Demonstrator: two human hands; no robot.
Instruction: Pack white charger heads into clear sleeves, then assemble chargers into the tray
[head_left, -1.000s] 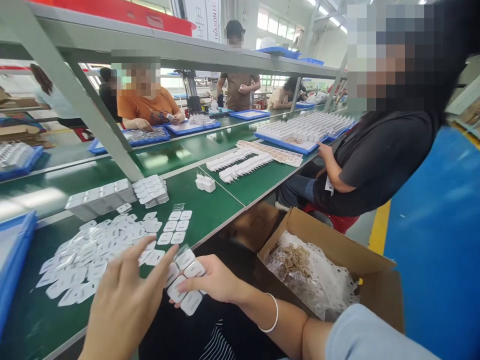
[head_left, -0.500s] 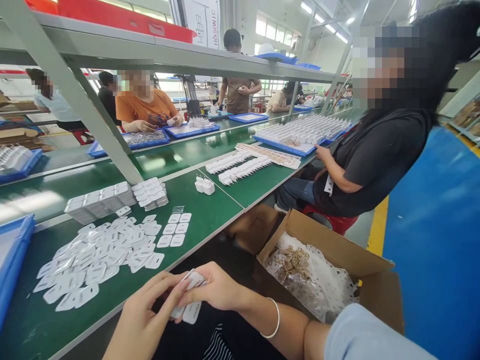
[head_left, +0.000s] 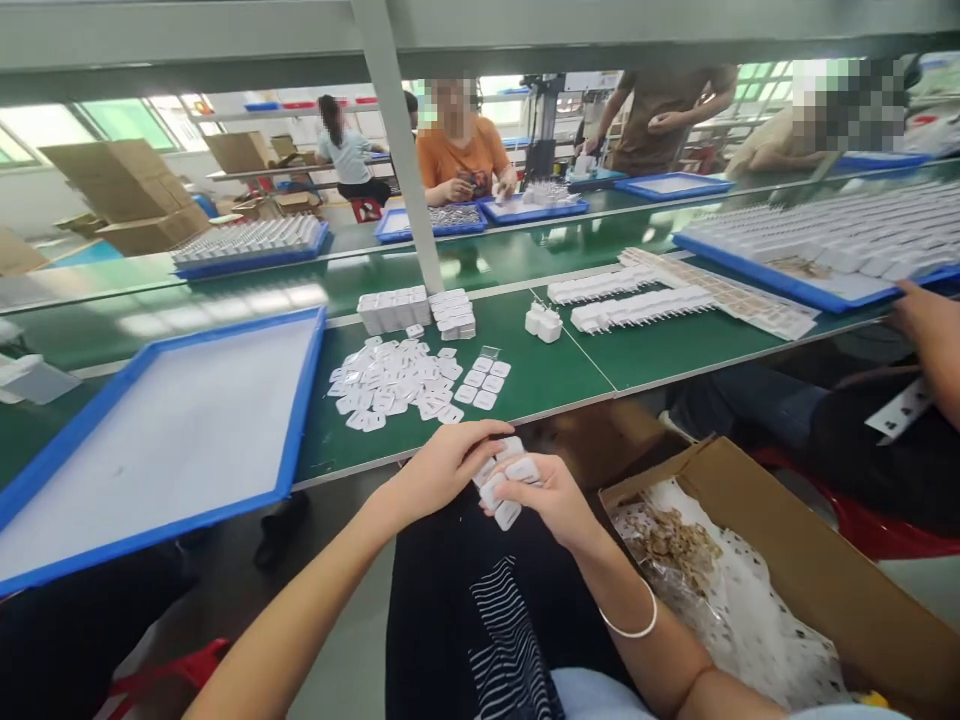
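Observation:
Several small white rounded-square plates point(head_left: 519, 468) with faint print are bunched between my two hands above my lap. My right hand point(head_left: 559, 498) grips them with the thumb across the front. On their far side, the fingers of my left hand point(head_left: 456, 458) curl over the plates; its fingertips are partly hidden. Just beyond the hands, a loose pile of like plates point(head_left: 394, 375) covers the green bench point(head_left: 517, 410). To its right lies a neat sheet of joined plates point(head_left: 484, 382) in two columns. Stacks of plates point(head_left: 394, 310) stand behind the pile.
A blue-rimmed white tray point(head_left: 289, 440) overhangs the bench edge on the left. White plug-like parts point(head_left: 543, 322) and rows of white pieces point(head_left: 637, 308) lie to the right. An open carton point(head_left: 787, 530) with plastic scraps sits beside my right arm. A co-worker's hand point(head_left: 930, 320) is at far right.
My view has swung to the left, bringing the blue-rimmed tray fully in. Both hands still hold the plates, which are now turned and spread more in my right hand.

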